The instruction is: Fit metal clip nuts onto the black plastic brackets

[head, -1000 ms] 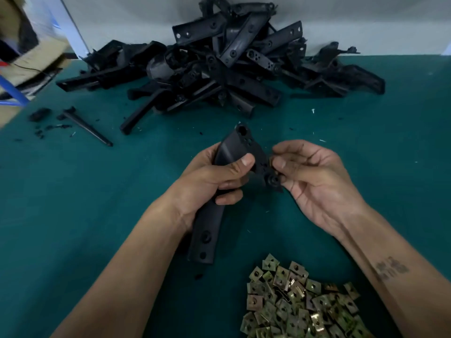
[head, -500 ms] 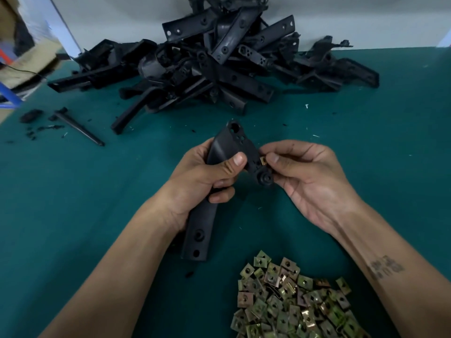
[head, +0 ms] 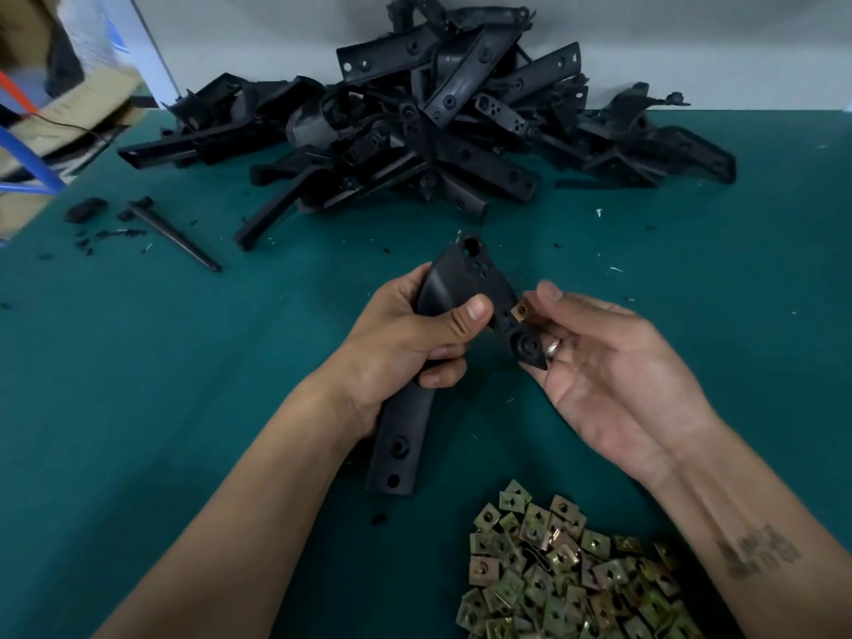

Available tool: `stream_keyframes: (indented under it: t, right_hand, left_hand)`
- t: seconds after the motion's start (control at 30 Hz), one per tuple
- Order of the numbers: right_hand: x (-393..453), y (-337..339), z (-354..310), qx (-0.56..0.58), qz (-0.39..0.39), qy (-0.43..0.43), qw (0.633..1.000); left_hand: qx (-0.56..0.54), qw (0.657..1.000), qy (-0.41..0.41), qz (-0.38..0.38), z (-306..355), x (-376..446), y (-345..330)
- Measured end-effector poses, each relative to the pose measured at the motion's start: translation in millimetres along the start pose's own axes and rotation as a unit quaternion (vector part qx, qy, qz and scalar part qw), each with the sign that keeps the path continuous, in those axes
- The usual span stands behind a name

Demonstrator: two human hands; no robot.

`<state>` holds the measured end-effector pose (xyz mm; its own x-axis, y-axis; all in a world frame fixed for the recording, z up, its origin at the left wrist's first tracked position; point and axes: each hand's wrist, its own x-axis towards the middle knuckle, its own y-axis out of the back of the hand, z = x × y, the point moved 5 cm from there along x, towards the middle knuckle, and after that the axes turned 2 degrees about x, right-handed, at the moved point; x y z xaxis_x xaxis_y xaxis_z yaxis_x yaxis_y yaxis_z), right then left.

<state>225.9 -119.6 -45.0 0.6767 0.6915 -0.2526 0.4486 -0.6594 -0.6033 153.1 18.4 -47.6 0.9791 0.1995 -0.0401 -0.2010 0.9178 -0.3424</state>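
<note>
Underneath, green table (head: 138, 408), white wall (head: 691, 48)

A worktop covered in dark teal cloth (head: 138, 362) is seen filling most of the view, and small dark and pale flecks are scattered over it. Behind it, a plain pale grey wall (head: 691, 48) is evenly lit. At the far left, blurred brown cardboard (head: 69, 103) and a blue metal bar (head: 32, 166) are seen.

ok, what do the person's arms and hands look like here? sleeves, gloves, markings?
Both forearms are bare to the frame edge: no sleeves, gloves or watch. The left hand is unmarked. The right hand wears a silver ring; a dark, blurred tattoo marks that forearm.
</note>
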Motion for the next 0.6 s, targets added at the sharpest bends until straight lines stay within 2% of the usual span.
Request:
stream_keyframes:
  t: [0.1,0.3,0.37,0.43,0.5,0.53,0.6]
  right_hand:
    - [-4,-2,-2,-0.042,-0.040,0.008,0.998]
    - [-17,2,-11,-0.121,-0.121,-0.035,0.985]
    - [-22,5,-3,-0.118,-0.100,-0.033,0.987]
    - [-31,15,4,-0.154,-0.035,0.013,0.987]
    - [-48,24,0,-0.281,0.007,0.096,0.955]
    - [-59,24,-3,-0.368,-0.004,0.124,0.922]
    - [-77,24,-4,-0.505,-0.063,0.117,0.853]
  left_hand:
    - [0.005,1.000,-0.010,0.002,1,-1,1]
    - [-0.002,0.999,-0.019,0.039,2,0,8]
    - [0.009,0.999,-0.024,0.043,0,1,8]
    - [0.012,0.999,-0.018,0.047,-2,0,6]
    - [-0.004,0.999,-0.001,0.048,-3,1,5]
    - [-0.017,0.999,0.008,0.047,-3,2,4]
    - [-0.031,0.999,0.020,0.039,-2,1,3]
